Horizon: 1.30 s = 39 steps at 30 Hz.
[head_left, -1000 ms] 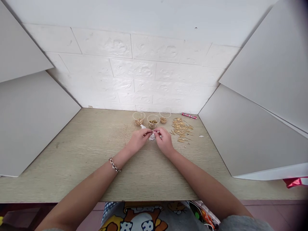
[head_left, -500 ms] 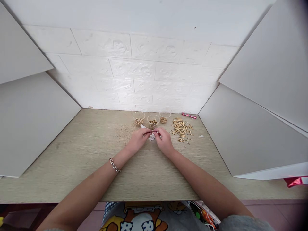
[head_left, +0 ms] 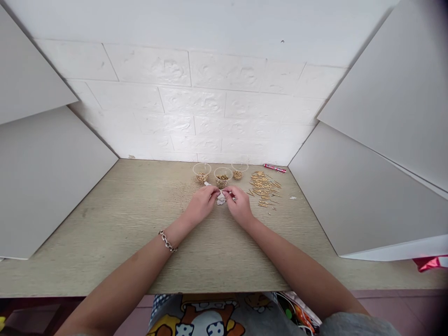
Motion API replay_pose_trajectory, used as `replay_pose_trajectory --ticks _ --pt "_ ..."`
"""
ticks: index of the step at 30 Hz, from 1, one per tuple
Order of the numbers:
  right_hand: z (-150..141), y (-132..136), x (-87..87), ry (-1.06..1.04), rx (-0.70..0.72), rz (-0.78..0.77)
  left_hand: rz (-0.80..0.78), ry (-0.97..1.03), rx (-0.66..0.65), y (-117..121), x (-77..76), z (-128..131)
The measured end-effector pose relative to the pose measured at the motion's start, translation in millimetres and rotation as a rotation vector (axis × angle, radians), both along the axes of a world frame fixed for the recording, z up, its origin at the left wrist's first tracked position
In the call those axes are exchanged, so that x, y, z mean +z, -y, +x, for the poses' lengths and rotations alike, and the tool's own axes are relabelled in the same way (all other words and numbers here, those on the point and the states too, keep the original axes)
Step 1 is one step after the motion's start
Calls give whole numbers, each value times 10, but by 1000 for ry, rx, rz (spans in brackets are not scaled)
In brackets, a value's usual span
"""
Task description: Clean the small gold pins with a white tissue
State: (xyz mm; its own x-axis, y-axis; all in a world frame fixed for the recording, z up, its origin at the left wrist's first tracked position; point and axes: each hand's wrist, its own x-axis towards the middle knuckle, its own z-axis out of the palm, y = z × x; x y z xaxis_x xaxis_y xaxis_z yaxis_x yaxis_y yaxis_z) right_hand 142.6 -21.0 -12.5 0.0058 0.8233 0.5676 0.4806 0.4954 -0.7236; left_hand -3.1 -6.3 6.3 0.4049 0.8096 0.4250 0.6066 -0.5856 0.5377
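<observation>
Pinching a crumpled white tissue (head_left: 221, 199) at centre, two hands meet over a wood-laminate tabletop (head_left: 105, 233). What has the left hand (head_left: 201, 204) got?

Fingers curled, tips closed on the near side of the tissue, a chain bracelet (head_left: 167, 241) at the wrist. The right hand (head_left: 240, 206) grasps the same wad from the other side. Whether anything sits inside the tissue, the fingers hide.

Where does the wad lie?

Over the table, between the two hands, with one corner poking out toward three clear plastic cups (head_left: 223, 177). The cups hold gold-coloured pieces, and a loose heap of gold-coloured rods (head_left: 263, 189) lies just to the right.

Any note on technique for this frame?

Keeping the pinch at the fingertips looks like the sound choice, as it should give the finest control of soft paper. Working clear of the loose heap should also leave those rods undisturbed.

And at the back?

A red-and-white tube (head_left: 275, 168) lies along a white brick-pattern wall (head_left: 192, 102).
</observation>
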Motion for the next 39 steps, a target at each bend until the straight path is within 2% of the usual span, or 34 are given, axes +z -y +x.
replay_pose_trajectory --ticks 10,32,39 --pt "3 16 25 -3 -42 -35 -41 -5 45 9 21 7" --pt "-9 14 16 18 -57 -19 -82 8 44 27 31 26" --pt "-6 8 -15 27 -41 -23 50 -43 -3 -15 -36 -12"
